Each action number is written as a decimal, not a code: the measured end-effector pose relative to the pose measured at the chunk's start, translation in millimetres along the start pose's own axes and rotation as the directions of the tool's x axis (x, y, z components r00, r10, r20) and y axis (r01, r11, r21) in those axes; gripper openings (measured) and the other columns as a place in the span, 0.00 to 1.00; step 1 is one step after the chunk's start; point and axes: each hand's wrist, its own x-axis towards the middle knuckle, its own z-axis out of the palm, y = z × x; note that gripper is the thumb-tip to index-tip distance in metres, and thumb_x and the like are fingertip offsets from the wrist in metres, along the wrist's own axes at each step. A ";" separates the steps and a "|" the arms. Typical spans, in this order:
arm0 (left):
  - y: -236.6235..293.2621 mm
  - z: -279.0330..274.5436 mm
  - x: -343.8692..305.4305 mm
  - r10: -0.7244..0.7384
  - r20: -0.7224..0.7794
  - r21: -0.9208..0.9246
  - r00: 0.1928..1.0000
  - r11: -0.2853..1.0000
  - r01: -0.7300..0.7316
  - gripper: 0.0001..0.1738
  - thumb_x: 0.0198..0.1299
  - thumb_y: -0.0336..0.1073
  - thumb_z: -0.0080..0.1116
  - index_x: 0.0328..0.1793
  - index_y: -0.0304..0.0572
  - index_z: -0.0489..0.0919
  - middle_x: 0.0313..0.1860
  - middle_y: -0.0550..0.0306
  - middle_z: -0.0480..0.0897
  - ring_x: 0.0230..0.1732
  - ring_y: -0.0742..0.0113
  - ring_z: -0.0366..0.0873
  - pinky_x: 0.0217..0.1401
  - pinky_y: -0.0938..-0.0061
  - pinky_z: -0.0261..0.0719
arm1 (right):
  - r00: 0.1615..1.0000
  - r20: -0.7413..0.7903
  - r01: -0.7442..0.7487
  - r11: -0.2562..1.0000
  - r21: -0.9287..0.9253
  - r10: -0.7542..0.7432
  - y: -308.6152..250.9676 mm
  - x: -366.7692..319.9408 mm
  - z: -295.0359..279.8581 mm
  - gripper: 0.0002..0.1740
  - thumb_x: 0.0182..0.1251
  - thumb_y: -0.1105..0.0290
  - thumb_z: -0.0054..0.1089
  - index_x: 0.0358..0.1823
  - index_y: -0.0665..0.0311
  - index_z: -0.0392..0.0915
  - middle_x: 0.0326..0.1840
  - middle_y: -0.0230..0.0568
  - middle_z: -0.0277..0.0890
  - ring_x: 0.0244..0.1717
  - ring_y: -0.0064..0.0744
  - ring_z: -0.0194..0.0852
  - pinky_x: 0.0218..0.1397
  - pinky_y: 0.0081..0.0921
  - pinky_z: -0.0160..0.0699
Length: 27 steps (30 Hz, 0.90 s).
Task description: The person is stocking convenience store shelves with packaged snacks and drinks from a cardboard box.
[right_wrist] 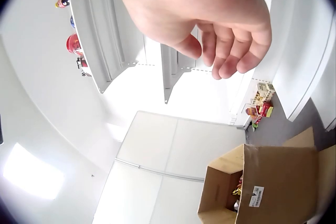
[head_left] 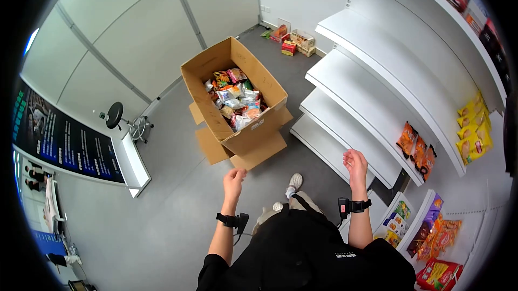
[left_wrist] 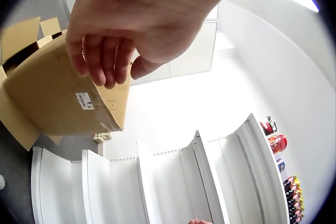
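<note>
My left hand (head_left: 233, 184) is raised in front of my body with its fingers loosely bent and nothing in it. Ahead of it stands a large open cardboard box (head_left: 252, 139) filled with snack bags (head_left: 233, 96). In the left wrist view that hand (left_wrist: 131, 29) overlaps the box (left_wrist: 58, 92). My right hand (head_left: 355, 166), also holding nothing, hovers by the white shelves (head_left: 350, 115), its fingers loosely curled. The right wrist view shows the right hand (right_wrist: 215, 19) with thumb and fingers apart, above the box (right_wrist: 278, 182).
Orange snack bags (head_left: 416, 149) and yellow bags (head_left: 475, 129) sit on the shelves at right. More packets (head_left: 440, 237) fill lower racks. Small boxes (head_left: 298, 42) lie on the floor by the wall. A wheeled stool (head_left: 115, 115) and a dark display panel (head_left: 59, 134) stand at left.
</note>
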 end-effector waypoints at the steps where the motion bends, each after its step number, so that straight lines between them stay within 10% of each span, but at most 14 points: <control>1: 2.3 -0.1 1.5 -0.019 -0.007 -0.013 1.000 1.000 0.019 0.11 0.62 0.38 0.53 0.39 0.38 0.80 0.36 0.61 0.83 0.37 0.77 0.77 0.41 0.80 0.73 | 1.000 0.010 -0.011 1.000 -0.006 0.011 0.6 5.8 6.7 0.12 0.66 0.64 0.52 0.42 0.67 0.74 0.34 0.40 0.76 0.35 0.25 0.73 0.40 0.21 0.73; 27: -20.5 -21.1 239.2 -0.599 -0.117 -0.354 0.792 0.771 0.530 0.15 0.62 0.42 0.46 0.44 0.37 0.75 0.36 0.51 0.84 0.29 0.70 0.81 0.29 0.79 0.78 | 0.741 0.363 -0.413 0.809 -0.418 0.566 80.1 274.2 228.4 0.16 0.64 0.60 0.53 0.48 0.61 0.71 0.40 0.39 0.76 0.36 0.26 0.76 0.37 0.24 0.77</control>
